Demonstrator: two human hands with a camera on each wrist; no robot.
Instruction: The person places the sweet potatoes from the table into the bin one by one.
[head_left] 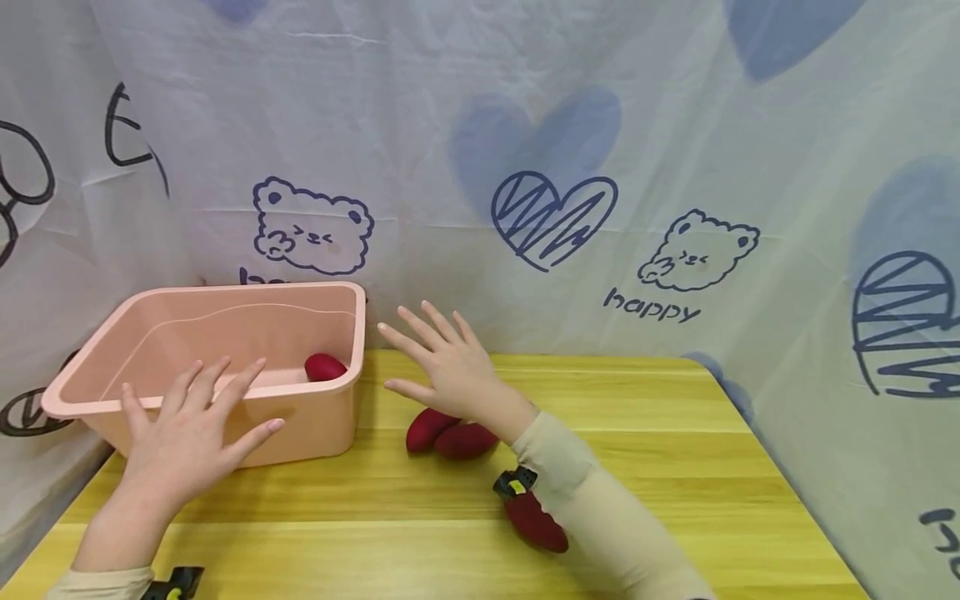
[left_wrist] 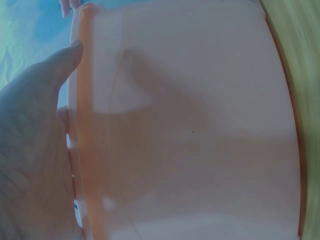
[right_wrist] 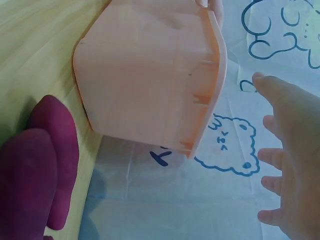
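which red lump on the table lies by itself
The red lump partly hidden by the right sleeve: it lies alone on the yellow table, while two red lumps lie together farther back and another red lump sits inside the pink bin.

A pale sheet (head_left: 420, 50) hangs behind the table (head_left: 660, 467) and along its left and right sides, creased by faint horizontal folds. On its far part are two outlined bears, one left (head_left: 315, 229) and one right (head_left: 701, 252), with a scribbled heart (head_left: 553, 218) between them. Dark lettering (head_left: 651, 307) under the right bear reads "happy". Soft blue hearts lie behind the line drawings, one at the centre (head_left: 534, 142). The table has yellow wood grain striped left to right and a rounded far right corner. The light is soft.
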